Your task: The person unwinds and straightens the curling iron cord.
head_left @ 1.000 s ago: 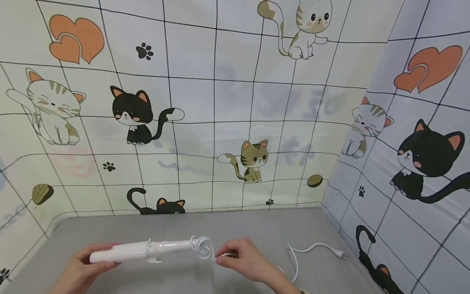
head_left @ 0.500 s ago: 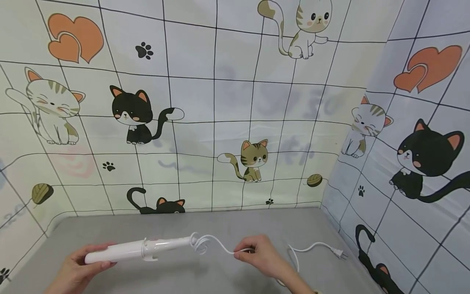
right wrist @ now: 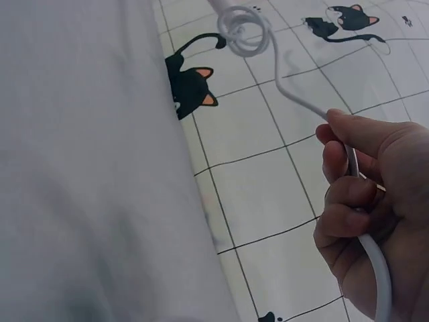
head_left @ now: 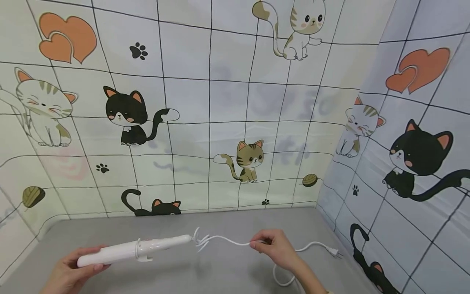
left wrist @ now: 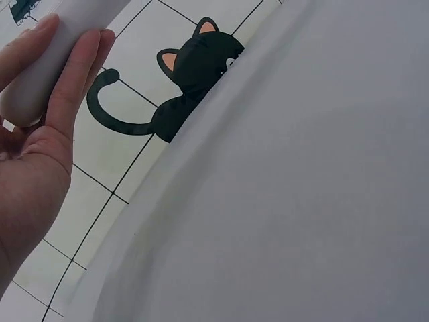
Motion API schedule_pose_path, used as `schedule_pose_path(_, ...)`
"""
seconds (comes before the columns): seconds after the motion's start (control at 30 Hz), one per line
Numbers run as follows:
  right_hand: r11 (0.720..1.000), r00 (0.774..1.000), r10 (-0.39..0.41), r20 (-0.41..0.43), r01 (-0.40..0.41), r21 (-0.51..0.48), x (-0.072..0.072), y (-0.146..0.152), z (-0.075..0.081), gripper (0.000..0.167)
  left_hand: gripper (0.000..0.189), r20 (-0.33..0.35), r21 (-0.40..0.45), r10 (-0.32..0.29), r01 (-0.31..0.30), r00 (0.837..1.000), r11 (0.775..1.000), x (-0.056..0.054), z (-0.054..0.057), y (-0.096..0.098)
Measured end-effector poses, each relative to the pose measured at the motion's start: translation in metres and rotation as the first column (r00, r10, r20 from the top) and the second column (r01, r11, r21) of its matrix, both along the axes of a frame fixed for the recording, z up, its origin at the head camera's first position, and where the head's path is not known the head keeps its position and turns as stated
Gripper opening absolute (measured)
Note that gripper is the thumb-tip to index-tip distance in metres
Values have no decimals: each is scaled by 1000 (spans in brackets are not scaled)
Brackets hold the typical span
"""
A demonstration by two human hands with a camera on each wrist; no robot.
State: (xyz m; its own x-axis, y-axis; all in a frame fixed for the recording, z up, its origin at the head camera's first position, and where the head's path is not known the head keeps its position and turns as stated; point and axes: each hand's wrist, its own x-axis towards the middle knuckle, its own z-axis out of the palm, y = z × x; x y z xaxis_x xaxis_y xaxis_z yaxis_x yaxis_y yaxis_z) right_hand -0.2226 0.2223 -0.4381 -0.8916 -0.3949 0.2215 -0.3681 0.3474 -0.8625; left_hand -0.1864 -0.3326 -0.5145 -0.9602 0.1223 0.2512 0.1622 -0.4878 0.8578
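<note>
A white curling iron (head_left: pixel 136 250) with a corded end is held above the grey table, pointing left to right. My left hand (head_left: pixel 73 267) grips its thick left end, thumb below and fingers behind; the left wrist view shows fingers along the white barrel (left wrist: pixel 60 54). From the slim right end runs a white power cord (head_left: pixel 231 241), with a few loose coils close to the iron. My right hand (head_left: pixel 275 247) pinches this cord between thumb and fingertips. In the right wrist view the cord (right wrist: pixel 295 97) passes through the curled fingers and on across the palm.
The cord's far part lies looped on the grey table (head_left: pixel 220 269), its two-pin plug (head_left: pixel 334 252) near the right edge. Cloth walls (head_left: pixel 191 102) printed with cats and grid lines stand at the back and right.
My right hand has moved right along with the cord, drawing out a longer stretch and loosening the coils beside the iron. My left hand and the iron have shifted slightly left.
</note>
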Motion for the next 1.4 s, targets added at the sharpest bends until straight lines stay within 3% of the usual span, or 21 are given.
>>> schedule_pose_path(0.13,998,997,57,60,-58,16,1,3,-7,15,56,-82,-14,-65,64,994,998,-4,2,3)
schedule_pose_path(0.23,995,991,91,100,-94,29,2,0,-10,19,58,-162,-5,-120,121,980,993,-8,4,7)
schedule_pose_path(0.4,987,982,159,101,-161,13,3,-5,-11,23,59,-197,69,-180,196,964,978,-10,5,12)
schedule_pose_path(0.67,985,978,172,115,-170,-25,1,-21,-12,22,62,-225,62,-181,199,957,978,-8,7,15)
schedule_pose_path(0.83,984,976,169,139,-158,-82,2,-40,-16,24,60,-175,21,-140,146,975,989,-8,7,16)
schedule_pose_path(0.93,979,974,171,146,-151,-137,3,-51,-18,33,60,-160,16,-141,145,977,989,-8,7,16)
schedule_pose_path(1.17,920,950,251,185,-175,-352,4,-74,-27,59,58,-179,-22,-149,148,972,989,-7,7,17)
schedule_pose_path(1.4,877,916,298,268,-152,-457,9,-78,-30,53,55,-149,-80,-156,146,976,986,-9,6,22)
